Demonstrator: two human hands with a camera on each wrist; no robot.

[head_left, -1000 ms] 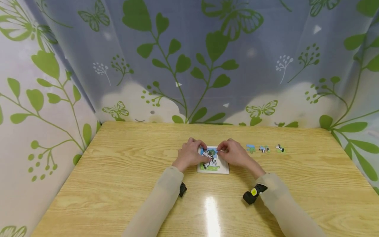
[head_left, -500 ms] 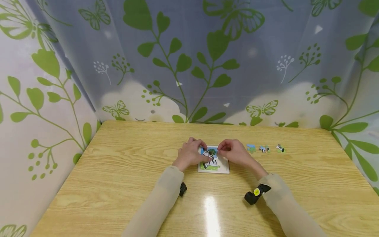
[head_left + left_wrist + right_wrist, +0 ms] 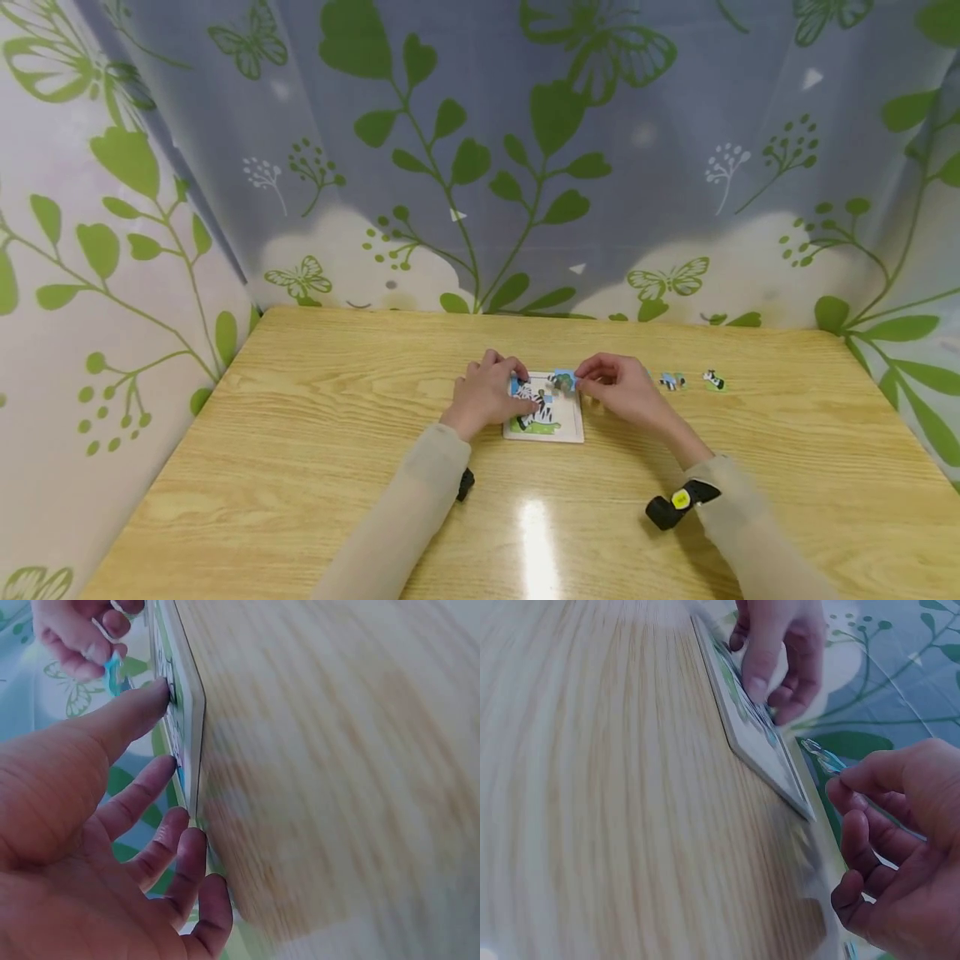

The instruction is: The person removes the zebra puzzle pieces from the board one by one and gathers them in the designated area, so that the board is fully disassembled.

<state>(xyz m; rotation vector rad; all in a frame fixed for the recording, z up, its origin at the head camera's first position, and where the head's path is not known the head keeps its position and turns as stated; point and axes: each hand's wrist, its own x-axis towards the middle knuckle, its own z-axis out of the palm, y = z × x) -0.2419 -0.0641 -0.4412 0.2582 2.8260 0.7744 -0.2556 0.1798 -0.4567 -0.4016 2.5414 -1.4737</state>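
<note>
A small square puzzle board [image 3: 566, 421] with a white border lies on the table. Zebra pieces [image 3: 542, 415] and a green strip sit in it. My left hand [image 3: 483, 396] rests on the board's left side, thumb and index fingertip pressing its face; in the left wrist view the other fingers [image 3: 184, 862] bend near the edge. Above the board's upper right corner, my right hand [image 3: 626, 392] pinches a blue puzzle piece [image 3: 564, 381] with a green tree, between thumb and index finger. That puzzle piece [image 3: 825, 757] appears nearly edge-on and raised off the board in the right wrist view.
Right of my right hand lie two loose puzzle pieces, one blue and brown [image 3: 672, 381], one with a black-and-white animal [image 3: 714, 381]. The wooden table [image 3: 300, 433] ends at a patterned curtain [image 3: 420, 250] behind. Black wrist cameras [image 3: 663, 512] sit on both sleeves.
My right hand has drawn the tree piece up and to the right, away from the zebra pieces. A blue-green loose piece at right is now out of sight near that hand. My left hand stays put.
</note>
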